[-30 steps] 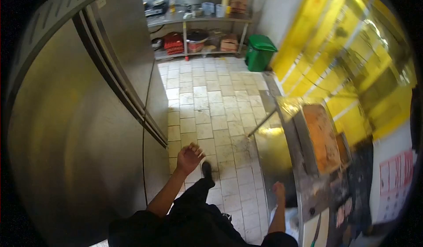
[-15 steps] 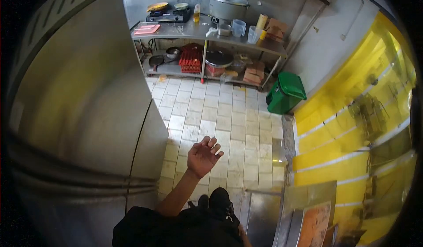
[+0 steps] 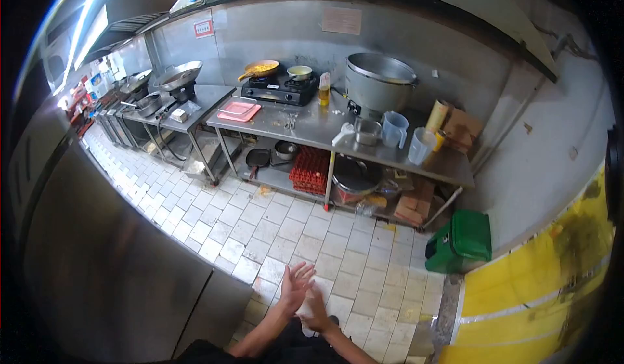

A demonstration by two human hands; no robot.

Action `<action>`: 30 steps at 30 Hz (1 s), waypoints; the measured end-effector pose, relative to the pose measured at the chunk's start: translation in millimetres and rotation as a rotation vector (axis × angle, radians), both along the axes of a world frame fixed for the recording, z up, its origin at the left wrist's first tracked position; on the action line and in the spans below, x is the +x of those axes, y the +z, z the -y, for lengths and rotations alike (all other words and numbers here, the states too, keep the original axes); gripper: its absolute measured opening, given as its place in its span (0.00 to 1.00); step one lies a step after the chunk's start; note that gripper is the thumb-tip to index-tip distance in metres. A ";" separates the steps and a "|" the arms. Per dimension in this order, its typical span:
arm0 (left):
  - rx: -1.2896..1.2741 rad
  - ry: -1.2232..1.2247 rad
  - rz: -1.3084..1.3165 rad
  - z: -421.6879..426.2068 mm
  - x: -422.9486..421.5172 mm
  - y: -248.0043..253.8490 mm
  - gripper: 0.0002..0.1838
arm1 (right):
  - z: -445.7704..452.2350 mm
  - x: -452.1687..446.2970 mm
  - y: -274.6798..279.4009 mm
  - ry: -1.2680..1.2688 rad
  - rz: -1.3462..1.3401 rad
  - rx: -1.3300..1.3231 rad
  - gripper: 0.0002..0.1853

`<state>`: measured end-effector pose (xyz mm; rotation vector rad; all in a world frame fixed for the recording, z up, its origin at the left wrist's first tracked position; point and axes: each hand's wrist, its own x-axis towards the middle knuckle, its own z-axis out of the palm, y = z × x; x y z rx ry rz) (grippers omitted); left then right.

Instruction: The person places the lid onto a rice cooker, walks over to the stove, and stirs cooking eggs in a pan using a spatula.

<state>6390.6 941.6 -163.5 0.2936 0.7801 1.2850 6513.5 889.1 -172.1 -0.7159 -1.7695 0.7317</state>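
In the lower middle of the head view my left hand (image 3: 296,286) is raised with its palm showing and its fingers apart, and it holds nothing. Right against it, or just beside it, is my right hand (image 3: 316,312), blurred by motion. Its fingers look stretched upward and partly overlap the left hand, with no object visible in them. Whether the two palms touch, I cannot tell. Both hands are in front of my body above the tiled floor (image 3: 279,247), away from the counters.
Ahead stands a steel table (image 3: 305,127) with a gas stove (image 3: 279,91), frying pan (image 3: 262,69), big pot (image 3: 380,81) and measuring jugs (image 3: 394,130). A green bin (image 3: 469,240) is at the right, by a yellow strip curtain (image 3: 520,318). A steel cabinet (image 3: 123,260) flanks my left.
The view has swung up and to the left and come nearer the table, bringing the far cooking line into sight. My right hand has come up beside my left.
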 end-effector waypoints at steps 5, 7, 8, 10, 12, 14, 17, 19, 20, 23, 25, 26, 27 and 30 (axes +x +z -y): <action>0.147 0.416 0.052 -90.8 -69.4 66.3 0.47 | -216.9 -82.3 -75.3 -0.163 0.358 -0.427 0.36; -0.015 0.420 -0.230 -125.4 -97.8 21.3 0.46 | -220.1 -132.0 -102.4 0.101 0.245 -0.185 0.30; -0.087 0.418 -0.360 -150.9 -110.8 -5.7 0.45 | -234.6 -152.4 -106.8 0.225 0.191 -0.052 0.28; 0.439 0.076 0.130 -198.1 -146.4 -44.6 0.48 | -298.4 -178.3 -98.8 0.491 0.152 -0.108 0.26; -0.174 0.509 0.102 -242.8 -165.8 4.9 0.53 | -393.2 -189.4 -86.7 0.492 0.260 -0.366 0.26; 0.008 0.454 -0.147 -297.5 -195.1 37.8 0.52 | -464.1 -215.4 -81.4 -0.051 0.502 -0.395 0.31; -0.126 0.284 -0.131 -385.2 -219.0 35.2 0.50 | -540.5 -242.7 -7.5 0.419 0.218 0.172 0.32; -0.217 0.324 -0.156 -428.1 -232.0 38.2 0.48 | -581.4 -277.0 -14.3 0.505 0.201 0.142 0.31; -0.102 0.322 -0.183 -449.9 -253.4 46.3 0.46 | -627.9 -293.2 -37.4 0.423 0.194 0.089 0.29; 0.156 0.382 -0.273 -515.3 -327.9 71.4 0.41 | -772.9 -335.8 -82.4 0.134 0.144 -0.048 0.20; 0.100 0.482 -0.480 -565.2 -371.4 66.3 0.28 | -860.9 -370.1 -40.1 -0.006 0.189 -0.162 0.11; 0.052 0.510 -0.641 -592.8 -390.8 73.8 0.23 | -916.0 -394.4 -28.7 0.023 0.178 -0.114 0.10; -0.009 0.500 -0.691 -622.9 -409.6 76.4 0.16 | -979.4 -425.8 -42.9 -0.005 0.222 -0.140 0.11; 0.009 0.533 -0.759 -716.6 -465.2 52.2 0.14 | -1142.9 -515.1 -0.7 -0.022 0.151 -0.219 0.11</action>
